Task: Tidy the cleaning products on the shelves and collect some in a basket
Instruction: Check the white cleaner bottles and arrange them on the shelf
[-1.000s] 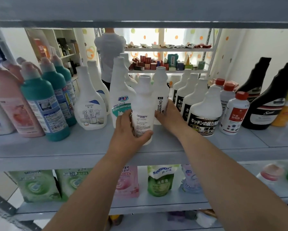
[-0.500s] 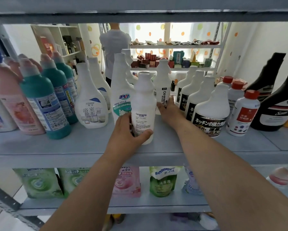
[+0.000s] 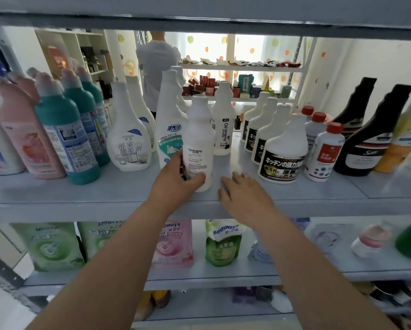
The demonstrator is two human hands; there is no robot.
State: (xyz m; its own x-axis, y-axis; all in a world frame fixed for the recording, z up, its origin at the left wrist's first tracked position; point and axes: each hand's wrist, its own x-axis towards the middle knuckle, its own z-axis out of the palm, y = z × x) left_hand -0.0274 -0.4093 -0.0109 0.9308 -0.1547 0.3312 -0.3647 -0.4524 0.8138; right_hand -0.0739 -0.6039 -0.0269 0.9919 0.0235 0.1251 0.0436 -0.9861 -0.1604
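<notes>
In the background, a person in a white shirt stood beside a far rack holding small boxes, before a dotted curtain.

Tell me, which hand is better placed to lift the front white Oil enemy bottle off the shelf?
Left, probably. The left hand grips the front Oil enemy bottle low on its body. The right hand lies open on the shelf beside it, holding nothing.

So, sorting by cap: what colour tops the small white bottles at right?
Red caps, clearest in the head view.

Head view, close, facing shelf (slightly downward)
</notes>
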